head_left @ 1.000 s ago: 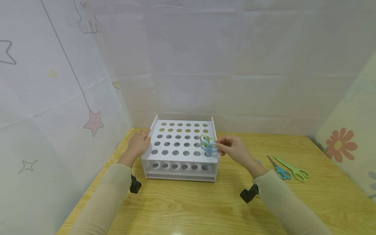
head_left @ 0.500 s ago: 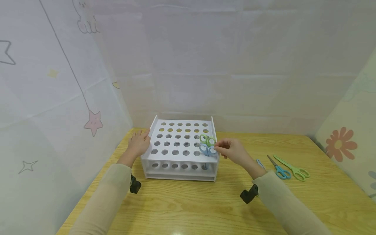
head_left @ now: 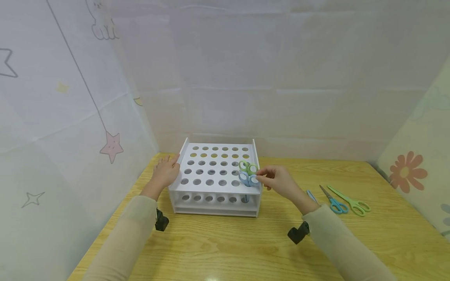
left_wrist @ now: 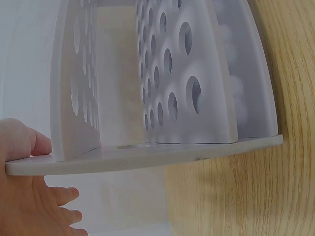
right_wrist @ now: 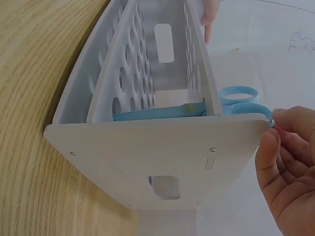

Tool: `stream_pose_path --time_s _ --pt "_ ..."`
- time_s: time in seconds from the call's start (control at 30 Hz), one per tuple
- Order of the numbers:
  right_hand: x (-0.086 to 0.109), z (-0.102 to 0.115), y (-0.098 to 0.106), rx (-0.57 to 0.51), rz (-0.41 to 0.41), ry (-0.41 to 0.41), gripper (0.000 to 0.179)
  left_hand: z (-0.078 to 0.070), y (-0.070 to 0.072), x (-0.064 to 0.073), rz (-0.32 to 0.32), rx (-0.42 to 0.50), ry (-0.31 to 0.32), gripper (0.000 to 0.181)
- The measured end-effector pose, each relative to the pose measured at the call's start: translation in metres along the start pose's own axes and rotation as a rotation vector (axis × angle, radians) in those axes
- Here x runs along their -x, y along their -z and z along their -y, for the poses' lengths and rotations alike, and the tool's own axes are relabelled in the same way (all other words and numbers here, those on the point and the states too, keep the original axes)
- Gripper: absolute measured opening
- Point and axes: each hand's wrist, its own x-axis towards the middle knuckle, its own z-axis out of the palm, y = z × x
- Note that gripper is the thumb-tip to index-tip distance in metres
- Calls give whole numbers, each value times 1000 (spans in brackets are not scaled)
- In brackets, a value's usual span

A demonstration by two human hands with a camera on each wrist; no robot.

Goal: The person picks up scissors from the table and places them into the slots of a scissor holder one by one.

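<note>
Blue scissors (head_left: 248, 178) stand handles-up in the nearest right hole of a white rack (head_left: 211, 192), their blade through the top sheet. In the right wrist view, the scissors' blue blade (right_wrist: 162, 112) runs between the upper and lower sheets. My right hand (head_left: 279, 180) pinches one handle loop between thumb and forefinger, beside the rack's right panel. Green-handled scissors (head_left: 251, 168) stand just behind. My left hand (head_left: 166, 171) holds the rack's left panel (left_wrist: 147, 156), thumb on the inner side and fingers outside.
On the wooden table (head_left: 211, 249), to the right, lie scissors with blue handles (head_left: 338, 207) and green scissors (head_left: 358, 206). Another light-blue piece (head_left: 311, 196) is partly hidden by my right wrist. A white printed cloth (head_left: 225, 78) hangs behind.
The blue scissors have sunk a little lower and settled in the hole, with my right hand following them. My left hand stays on the rack.
</note>
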Motion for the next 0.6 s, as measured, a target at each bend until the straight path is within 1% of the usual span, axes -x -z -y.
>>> stream_pose_path --time_s 0.03,0.1,0.27,0.33,0.47,0.6 --pt "1 0 0 -6 -2 3 19 0 0 0 1 -1 2 54" --pt "4 10 2 2 -5 6 19 1 0 -1 2 0 4 54" --pt "7 11 10 -10 -12 2 22 1 -1 -1 2 -6 7 54" --pt "6 1 14 -29 -14 2 25 1 0 -1 2 -8 7 54" --pt "11 -5 23 -44 -9 4 27 0 -1 -2 0 -6 4 54" --pt "18 -12 34 -31 -8 8 30 0 0 -1 2 -3 2 54"
